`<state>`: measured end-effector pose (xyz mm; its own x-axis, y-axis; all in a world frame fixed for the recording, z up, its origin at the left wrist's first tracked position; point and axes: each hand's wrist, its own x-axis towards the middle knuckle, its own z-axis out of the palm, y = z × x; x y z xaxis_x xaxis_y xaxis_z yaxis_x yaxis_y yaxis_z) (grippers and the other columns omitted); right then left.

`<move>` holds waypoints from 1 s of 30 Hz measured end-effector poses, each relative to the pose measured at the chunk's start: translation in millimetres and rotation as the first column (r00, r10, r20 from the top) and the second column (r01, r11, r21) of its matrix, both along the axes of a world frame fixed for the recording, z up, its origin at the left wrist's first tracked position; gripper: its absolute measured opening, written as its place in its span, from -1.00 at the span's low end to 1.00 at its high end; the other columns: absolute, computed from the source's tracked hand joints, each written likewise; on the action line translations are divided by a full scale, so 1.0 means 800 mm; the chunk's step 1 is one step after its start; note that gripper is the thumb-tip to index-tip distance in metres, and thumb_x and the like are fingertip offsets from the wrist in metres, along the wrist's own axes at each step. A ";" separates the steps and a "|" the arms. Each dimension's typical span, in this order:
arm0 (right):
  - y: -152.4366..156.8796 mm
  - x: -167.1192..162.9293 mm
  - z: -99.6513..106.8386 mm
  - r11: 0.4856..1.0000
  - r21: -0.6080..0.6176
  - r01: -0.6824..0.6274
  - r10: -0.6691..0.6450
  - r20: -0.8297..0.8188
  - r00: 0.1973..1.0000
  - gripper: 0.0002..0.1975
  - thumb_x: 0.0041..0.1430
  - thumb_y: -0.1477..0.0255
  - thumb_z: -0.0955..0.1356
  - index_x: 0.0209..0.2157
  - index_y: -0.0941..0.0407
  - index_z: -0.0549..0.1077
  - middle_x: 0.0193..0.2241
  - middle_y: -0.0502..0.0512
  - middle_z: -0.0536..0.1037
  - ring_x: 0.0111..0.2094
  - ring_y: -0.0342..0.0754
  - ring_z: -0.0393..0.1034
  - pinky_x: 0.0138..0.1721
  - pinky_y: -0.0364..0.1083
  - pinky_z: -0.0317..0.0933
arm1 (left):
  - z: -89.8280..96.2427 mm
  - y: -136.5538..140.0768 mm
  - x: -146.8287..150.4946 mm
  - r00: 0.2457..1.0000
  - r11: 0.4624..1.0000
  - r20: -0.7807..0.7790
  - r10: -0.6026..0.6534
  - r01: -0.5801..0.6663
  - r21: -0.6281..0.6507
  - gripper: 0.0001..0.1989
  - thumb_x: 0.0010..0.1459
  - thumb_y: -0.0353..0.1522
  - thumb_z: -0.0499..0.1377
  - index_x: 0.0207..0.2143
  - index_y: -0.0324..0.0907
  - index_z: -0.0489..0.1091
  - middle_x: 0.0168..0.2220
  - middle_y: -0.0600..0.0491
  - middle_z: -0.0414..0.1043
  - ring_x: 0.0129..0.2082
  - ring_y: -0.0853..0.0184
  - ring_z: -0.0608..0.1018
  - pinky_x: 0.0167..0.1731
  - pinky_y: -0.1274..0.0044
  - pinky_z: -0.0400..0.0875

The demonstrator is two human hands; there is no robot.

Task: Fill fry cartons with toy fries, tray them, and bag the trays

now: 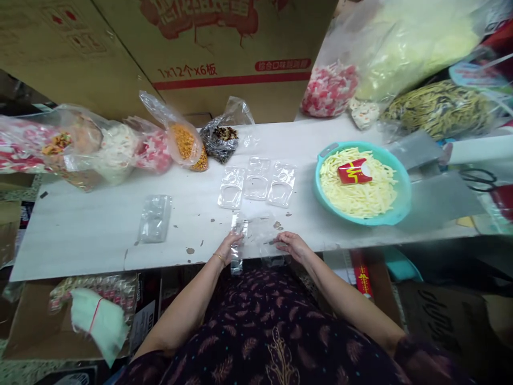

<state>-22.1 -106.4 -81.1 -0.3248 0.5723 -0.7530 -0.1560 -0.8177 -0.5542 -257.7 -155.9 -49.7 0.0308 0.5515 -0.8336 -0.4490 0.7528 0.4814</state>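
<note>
My left hand (229,247) is closed around a narrow stack of clear plastic packs (237,262), held upright at the table's front edge. My right hand (292,245) pinches the edge of a thin clear plastic piece (264,240) between thumb and fingers; its outline is hard to make out. Just beyond my hands lie three clear moulded plastic packs, the left one (231,187), the middle one (257,178) and the right one (282,184). Farther left, another clear plastic pack (155,218) lies flat.
A turquoise basin (320,198) of pale strips with a red carton (355,171) stands right. Bags of yellow kernels (186,144), dark bits (220,140) and pink-white pieces (331,88) line the back, before a big cardboard box (240,96). Below left sits an open box (28,331).
</note>
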 end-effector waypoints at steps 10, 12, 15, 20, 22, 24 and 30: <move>0.014 0.037 -0.042 0.996 0.087 0.031 -0.044 0.153 0.987 -0.78 -0.21 0.33 0.42 -0.61 0.13 0.32 -0.59 0.09 0.42 -0.49 -0.09 0.34 -0.33 0.03 0.31 | -0.023 0.004 0.009 0.770 0.977 -0.613 -0.177 0.214 -0.013 -0.20 -0.21 -0.10 0.24 0.11 -0.06 0.10 0.16 -0.11 0.04 0.18 0.04 0.07 0.09 0.30 -0.03; 0.017 0.037 -0.044 0.994 0.111 0.022 -0.043 0.197 0.979 -0.77 -0.20 0.31 0.41 -0.60 0.14 0.34 -0.57 0.11 0.42 -0.46 -0.06 0.35 -0.31 0.05 0.31 | -0.030 0.014 0.027 0.606 0.932 -0.723 -0.333 0.330 -0.154 -0.14 -0.22 -0.03 0.21 0.14 -0.05 0.03 0.23 -0.14 -0.16 0.21 -0.05 -0.08 0.10 0.22 -0.13; 0.015 0.038 -0.040 0.986 0.165 0.027 -0.078 0.310 0.947 -0.73 -0.17 0.24 0.38 -0.47 0.15 0.40 -0.44 0.16 0.45 -0.33 0.03 0.36 -0.21 0.13 0.26 | -0.036 0.029 0.055 0.461 0.890 -0.793 -0.399 0.402 -0.214 -0.05 -0.20 0.03 0.16 0.19 -0.10 -0.14 0.25 -0.19 -0.37 0.22 -0.07 -0.22 0.09 0.18 -0.16; -0.010 0.039 -0.022 0.693 0.519 -0.499 -0.001 0.694 0.720 -0.43 -0.05 0.21 0.32 0.04 0.06 0.25 0.12 0.18 0.17 0.15 0.14 -0.04 0.12 0.17 -0.14 | -0.047 0.031 0.070 0.428 0.892 -0.861 -0.276 0.447 -0.064 0.02 -0.22 -0.13 0.24 0.19 -0.24 -0.26 0.25 -0.24 -0.43 0.23 0.00 -0.27 0.15 0.29 -0.24; -0.018 0.037 -0.022 0.385 0.441 -0.810 0.056 0.865 0.498 -0.36 -0.02 0.23 0.32 0.12 0.00 0.14 0.21 0.09 -0.01 0.21 0.16 -0.25 0.15 0.21 -0.28 | -0.054 0.024 0.065 0.452 0.887 -0.862 -0.230 0.461 0.005 -0.02 -0.24 -0.25 0.26 0.18 -0.25 -0.19 0.25 -0.23 -0.38 0.23 -0.01 -0.23 0.16 0.30 -0.22; -0.018 0.035 -0.030 0.256 0.311 -0.915 0.053 0.941 0.334 -0.33 0.00 0.27 0.32 0.16 -0.01 0.06 0.23 0.06 -0.10 0.23 0.16 -0.36 0.14 0.23 -0.31 | -0.063 0.022 0.061 0.453 0.869 -0.864 -0.220 0.493 0.037 -0.10 -0.21 -0.34 0.23 0.17 -0.23 -0.14 0.25 -0.19 -0.36 0.23 0.02 -0.20 0.16 0.31 -0.17; 0.022 0.033 -0.053 0.240 0.209 -0.948 0.017 0.975 0.220 -0.39 0.11 0.37 0.23 0.19 0.07 -0.01 0.23 0.10 -0.11 0.23 0.11 -0.33 0.15 0.12 -0.19 | -0.073 0.044 0.068 0.447 0.815 -0.860 -0.248 0.575 0.064 -0.12 -0.15 -0.39 0.18 0.20 -0.29 -0.20 0.24 -0.20 -0.30 0.24 0.11 -0.15 0.17 0.35 -0.12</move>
